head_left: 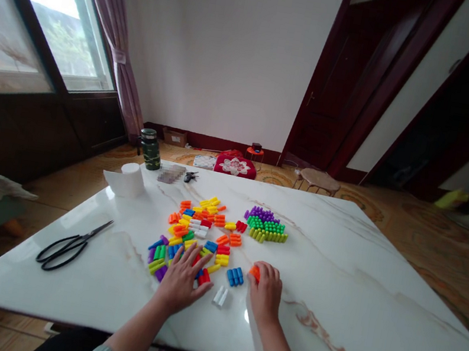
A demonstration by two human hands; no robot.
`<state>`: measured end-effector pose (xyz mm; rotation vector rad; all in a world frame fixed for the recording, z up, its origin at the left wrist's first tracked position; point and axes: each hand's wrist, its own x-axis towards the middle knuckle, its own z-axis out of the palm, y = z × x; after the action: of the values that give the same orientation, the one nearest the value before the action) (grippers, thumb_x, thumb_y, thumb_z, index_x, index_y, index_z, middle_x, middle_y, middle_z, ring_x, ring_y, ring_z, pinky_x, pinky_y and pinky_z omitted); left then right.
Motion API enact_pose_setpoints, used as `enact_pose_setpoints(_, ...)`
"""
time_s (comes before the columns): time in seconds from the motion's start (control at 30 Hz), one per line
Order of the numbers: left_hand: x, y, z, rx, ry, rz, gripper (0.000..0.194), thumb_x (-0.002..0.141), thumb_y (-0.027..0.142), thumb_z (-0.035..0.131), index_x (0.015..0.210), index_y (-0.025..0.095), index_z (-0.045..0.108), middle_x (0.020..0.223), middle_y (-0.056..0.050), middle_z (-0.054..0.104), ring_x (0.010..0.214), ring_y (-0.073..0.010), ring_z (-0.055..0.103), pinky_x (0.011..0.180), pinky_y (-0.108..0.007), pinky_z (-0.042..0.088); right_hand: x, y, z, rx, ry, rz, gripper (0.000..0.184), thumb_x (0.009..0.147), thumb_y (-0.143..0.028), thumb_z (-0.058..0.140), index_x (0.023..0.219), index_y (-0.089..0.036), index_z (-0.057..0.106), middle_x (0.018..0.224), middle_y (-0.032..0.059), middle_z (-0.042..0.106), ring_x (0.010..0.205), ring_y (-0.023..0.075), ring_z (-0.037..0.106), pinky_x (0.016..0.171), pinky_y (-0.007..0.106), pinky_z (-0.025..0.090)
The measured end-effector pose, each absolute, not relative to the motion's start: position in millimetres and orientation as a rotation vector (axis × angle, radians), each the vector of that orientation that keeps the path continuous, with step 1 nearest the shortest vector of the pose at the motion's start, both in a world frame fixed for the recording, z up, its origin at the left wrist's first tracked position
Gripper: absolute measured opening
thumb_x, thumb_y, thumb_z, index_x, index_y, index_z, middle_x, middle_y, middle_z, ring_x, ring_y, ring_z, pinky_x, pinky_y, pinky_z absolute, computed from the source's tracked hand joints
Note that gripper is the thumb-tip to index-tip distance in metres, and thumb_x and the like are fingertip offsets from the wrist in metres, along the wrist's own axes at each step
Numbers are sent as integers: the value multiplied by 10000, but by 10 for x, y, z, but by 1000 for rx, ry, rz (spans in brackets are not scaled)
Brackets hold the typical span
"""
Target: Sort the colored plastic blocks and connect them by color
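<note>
Small bullet-shaped plastic pieces in many colours lie in a loose pile [189, 228] on the white table. My left hand [182, 277] rests over the near part of that pile, fingers spread, hiding some pieces. To the right, my right hand [266, 288] has its fingers curled round orange pieces [255, 272], partly hidden by the fingers. Between the hands sit a short row of blue pieces [235, 277] and, nearer to me, a pair of white pieces [220, 296]. Farther off, purple pieces [261, 215], green pieces [268, 227] and yellow-green pieces [268, 237] stand upright in neat rows.
Black-handled scissors [69, 247] lie at the table's left. Along the back left are a white paper roll [129, 179], a camouflage flask [150, 149] and a small black-handled tool [190, 176]. Beyond the marble-patterned table [332, 288] stands a round stool [318, 180].
</note>
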<state>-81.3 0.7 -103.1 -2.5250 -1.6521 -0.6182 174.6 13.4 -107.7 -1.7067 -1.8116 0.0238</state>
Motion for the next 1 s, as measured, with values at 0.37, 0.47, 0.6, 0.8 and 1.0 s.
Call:
enact_pose_setpoints(0.37, -803, 1, -994, -2533, -1679, -586, 654, 866, 594, 511, 1453, 321, 416, 1483, -104, 450, 1412, -333, 335, 1147, -585, 230, 1856, 453, -1071, -1714, -1953, 66, 277, 808, -127, 478, 958, -216, 693, 1250, 68, 625, 1151, 230, 532, 955, 355, 411)
enact_pose_setpoints(0.47, -806, 3, -999, -2535, -1676, -599, 651, 869, 598, 504, 1450, 317, 421, 1477, -106, 456, 1410, -333, 339, 1144, -586, 233, 1889, 562, -1056, -1735, -1976, 73, 276, 797, -138, 495, 989, -212, 679, 1286, 65, 608, 1174, 230, 522, 941, 343, 402)
enact_pose_setpoints(0.6, -801, -5, -999, -2531, -1677, -612, 659, 857, 588, 530, 1445, 306, 432, 1490, -104, 441, 1412, -334, 334, 1149, -579, 230, 1899, 645, -1050, -1767, -1994, 67, 265, 772, -148, 515, 981, -210, 667, 1336, 66, 579, 1179, 231, 516, 936, 331, 390)
enact_pose_setpoints(0.8, -798, -19, -982, -2537, -1688, -602, 651, 872, 599, 496, 1455, 319, 413, 1491, -102, 439, 1417, -332, 325, 1147, -582, 231, 1915, 730, -1022, -1800, -2001, 42, 258, 750, -137, 511, 952, -198, 659, 1362, 76, 563, 1169, 236, 519, 932, 332, 397)
enact_pose_setpoints(1.0, -797, -22, -982, -2548, -1703, -628, 679, 848, 588, 547, 1454, 309, 420, 1493, -100, 435, 1415, -346, 319, 1154, -582, 215, 1896, 638, -1126, -1724, -1950, 11, 284, 764, -153, 506, 1001, -193, 659, 1319, 98, 579, 1130, 254, 543, 893, 368, 439)
